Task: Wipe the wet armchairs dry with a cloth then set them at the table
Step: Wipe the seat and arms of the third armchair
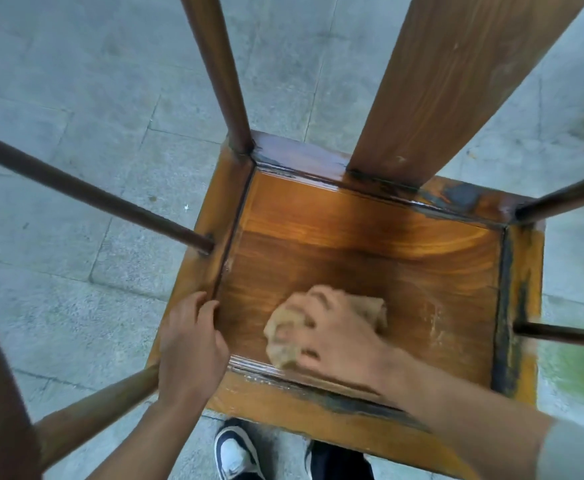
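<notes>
I look straight down on a brown wooden armchair seat (370, 244) with a sunken panel and a raised frame. Wet, glossy patches show along the back rail and the front edge. My right hand (339, 337) grips a crumpled beige cloth (285, 336) and presses it on the panel near the front left. My left hand (193, 348) rests on the seat's left frame, fingers curled over its inner edge. The wide back splat (457, 81) and round arm posts rise toward the camera.
Grey stone paving (76, 98) surrounds the chair. My shoes (235, 455) stand just in front of the seat. Round armrest rails (89, 199) cross on the left and right. A green patch (574, 368) lies on the ground at the right.
</notes>
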Demonstrator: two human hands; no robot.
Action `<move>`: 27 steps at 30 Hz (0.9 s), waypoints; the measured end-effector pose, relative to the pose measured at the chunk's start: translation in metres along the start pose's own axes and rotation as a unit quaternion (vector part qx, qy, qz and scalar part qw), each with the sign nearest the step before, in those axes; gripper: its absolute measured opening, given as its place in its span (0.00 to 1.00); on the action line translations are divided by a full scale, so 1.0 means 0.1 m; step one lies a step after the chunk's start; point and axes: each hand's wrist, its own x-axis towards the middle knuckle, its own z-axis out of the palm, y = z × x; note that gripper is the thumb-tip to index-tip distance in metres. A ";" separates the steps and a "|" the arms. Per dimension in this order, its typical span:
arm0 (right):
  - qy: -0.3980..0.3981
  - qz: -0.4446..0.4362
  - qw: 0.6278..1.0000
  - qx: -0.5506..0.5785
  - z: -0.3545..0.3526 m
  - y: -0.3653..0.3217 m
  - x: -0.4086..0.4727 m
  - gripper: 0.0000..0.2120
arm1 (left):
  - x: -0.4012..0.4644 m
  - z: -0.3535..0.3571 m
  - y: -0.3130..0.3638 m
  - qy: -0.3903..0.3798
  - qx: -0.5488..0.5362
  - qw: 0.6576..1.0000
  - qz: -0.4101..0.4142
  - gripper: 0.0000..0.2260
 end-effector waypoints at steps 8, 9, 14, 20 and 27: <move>0.134 0.304 0.943 0.001 -0.15 -0.16 1.34 0.20 | -0.06 0.18 -0.06 0.048 -0.080 0.994 -0.057 0.19; 0.099 0.206 0.973 -0.001 -0.02 -0.41 1.14 0.22 | -0.09 0.21 -0.08 0.043 -0.103 0.992 -0.062 0.19; -0.016 0.050 0.998 0.035 0.11 -0.65 0.11 0.24 | -0.47 0.23 -0.03 0.008 -0.150 0.987 -0.066 0.18; 0.104 0.293 0.950 0.005 -0.15 -0.29 1.26 0.23 | -0.99 0.35 -0.08 -0.060 -0.092 0.994 0.008 0.23; 0.034 0.056 0.997 0.031 0.28 -1.18 1.15 0.24 | -1.43 0.34 -0.53 -0.029 -0.146 0.989 -0.010 0.14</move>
